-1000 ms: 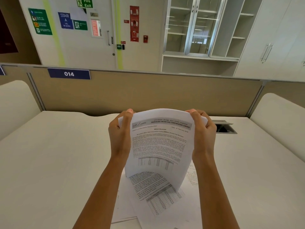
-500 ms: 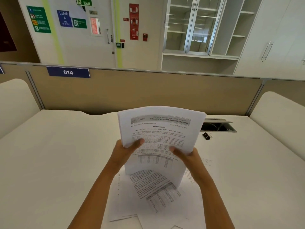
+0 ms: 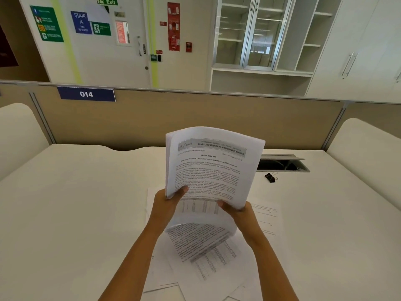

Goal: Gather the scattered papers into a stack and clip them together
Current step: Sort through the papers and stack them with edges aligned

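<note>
I hold a thick stack of printed papers upright above the desk, tilted a little to the right. My left hand grips its lower left edge, thumb on the front page. My right hand holds the lower right corner. Several loose sheets lie fanned out on the white desk under my arms. A small black binder clip lies on the desk to the right of the stack, untouched.
An open cable hatch sits in the desk behind the clip. A beige partition with a "014" label closes off the far edge. Rounded white dividers stand at the left and right sides.
My hands slid from the stack's top corners down to its lower edge. The stack now stands taller and leans right, and the binder clip has come into view.
</note>
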Tool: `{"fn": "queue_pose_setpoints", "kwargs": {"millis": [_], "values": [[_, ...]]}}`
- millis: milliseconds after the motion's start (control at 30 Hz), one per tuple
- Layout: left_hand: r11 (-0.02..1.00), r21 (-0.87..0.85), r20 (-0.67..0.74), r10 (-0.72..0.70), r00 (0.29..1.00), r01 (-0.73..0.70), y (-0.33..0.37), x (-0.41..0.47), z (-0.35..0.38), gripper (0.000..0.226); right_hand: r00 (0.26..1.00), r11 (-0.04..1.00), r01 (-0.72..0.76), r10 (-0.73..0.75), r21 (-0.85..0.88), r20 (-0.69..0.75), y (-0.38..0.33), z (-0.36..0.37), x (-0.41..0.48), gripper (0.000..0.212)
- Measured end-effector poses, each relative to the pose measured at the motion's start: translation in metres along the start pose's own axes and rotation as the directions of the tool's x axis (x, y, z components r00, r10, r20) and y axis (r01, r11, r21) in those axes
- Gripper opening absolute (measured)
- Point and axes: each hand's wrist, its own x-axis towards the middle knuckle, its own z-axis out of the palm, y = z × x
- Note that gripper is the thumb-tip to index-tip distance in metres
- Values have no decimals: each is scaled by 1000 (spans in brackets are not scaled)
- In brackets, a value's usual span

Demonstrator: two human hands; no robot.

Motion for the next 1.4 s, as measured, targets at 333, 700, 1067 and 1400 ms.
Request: {"fn": "queue_pose_setpoints", "kwargs": {"millis": [333,700,1067,1400], "values": [[797,-591,-192,-288,938,124,6,-4,22,52,997,944,-3,29,330,-74,-1,7,1,43],[813,-529,-404,-493,771,243,-43,3,-28,48,964,957,-267,265,113,30,26,-20,9,46],[888,251,-348,-288,892,384,-56,-6,-54,48,903,900,-355,259,-253,-343,41,-19,6,59],[794,439,-357,-274,893,420,-59,7,-55,34,887,882,-406,317,-239,-336,41,-25,6,69]]}}
